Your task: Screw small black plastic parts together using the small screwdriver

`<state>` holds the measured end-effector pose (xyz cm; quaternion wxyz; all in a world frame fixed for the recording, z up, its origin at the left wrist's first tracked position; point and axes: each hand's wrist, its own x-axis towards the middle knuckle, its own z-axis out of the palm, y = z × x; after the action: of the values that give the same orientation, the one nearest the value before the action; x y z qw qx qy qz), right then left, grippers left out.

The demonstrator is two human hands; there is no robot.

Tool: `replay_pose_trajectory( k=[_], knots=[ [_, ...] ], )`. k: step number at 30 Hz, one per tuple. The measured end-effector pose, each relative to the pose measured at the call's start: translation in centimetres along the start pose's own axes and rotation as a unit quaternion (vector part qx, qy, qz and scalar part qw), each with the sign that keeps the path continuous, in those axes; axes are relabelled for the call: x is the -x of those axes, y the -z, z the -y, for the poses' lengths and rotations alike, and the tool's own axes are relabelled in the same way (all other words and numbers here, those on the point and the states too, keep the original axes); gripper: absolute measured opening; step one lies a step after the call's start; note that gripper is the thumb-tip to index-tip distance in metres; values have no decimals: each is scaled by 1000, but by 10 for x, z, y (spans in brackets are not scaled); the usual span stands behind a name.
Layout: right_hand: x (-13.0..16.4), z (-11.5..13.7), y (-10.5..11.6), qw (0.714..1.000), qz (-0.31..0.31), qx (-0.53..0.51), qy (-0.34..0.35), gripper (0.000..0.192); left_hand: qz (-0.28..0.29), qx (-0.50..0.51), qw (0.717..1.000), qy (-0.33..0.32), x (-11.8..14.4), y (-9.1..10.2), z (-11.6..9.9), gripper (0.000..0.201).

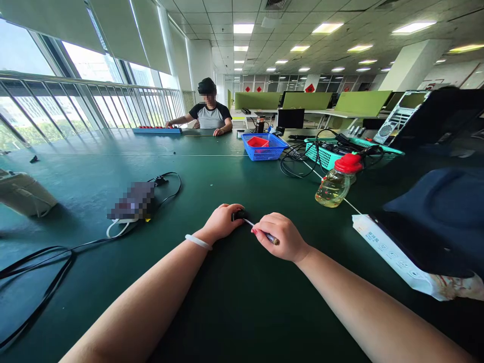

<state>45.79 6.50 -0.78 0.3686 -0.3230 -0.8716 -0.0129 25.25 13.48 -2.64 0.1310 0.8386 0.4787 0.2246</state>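
On the dark green table, my left hand (223, 221) is closed around a small black piece (239, 215), whose kind is too small to make out. A slim screwdriver (271, 238) with a thin metal shaft and a brownish handle end is pinched in my right hand (280, 236). Its shaft points left toward the black piece, and the tip reaches it or lies very near; contact cannot be made out. My fingers cover part of both things. The left wrist wears a white band (198, 242).
A blurred box-like device (132, 201) with cables lies left. Ahead stand a blue basket (264, 151), a teal basket (321, 155) with cables, and a red-capped bottle (333, 186). A white box (393, 254) lies right. Another person (210, 115) sits at the far side beside a blue tray (157, 130).
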Motion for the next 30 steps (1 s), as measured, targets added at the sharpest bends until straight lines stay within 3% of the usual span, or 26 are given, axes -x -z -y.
replay_pose_trajectory(
  k=[14,23,30],
  knots=[
    [-2,15,-6,988,103,96,59,15,1,-3,1000,1,0,1,0,39],
    [-4,12,-2,995,54,72,46,24,5,-4,1000,-2,0,1,-1,39],
    [-3,14,-2,996,52,59,31,21,4,0,1000,-2,0,-1,1,38]
  ],
)
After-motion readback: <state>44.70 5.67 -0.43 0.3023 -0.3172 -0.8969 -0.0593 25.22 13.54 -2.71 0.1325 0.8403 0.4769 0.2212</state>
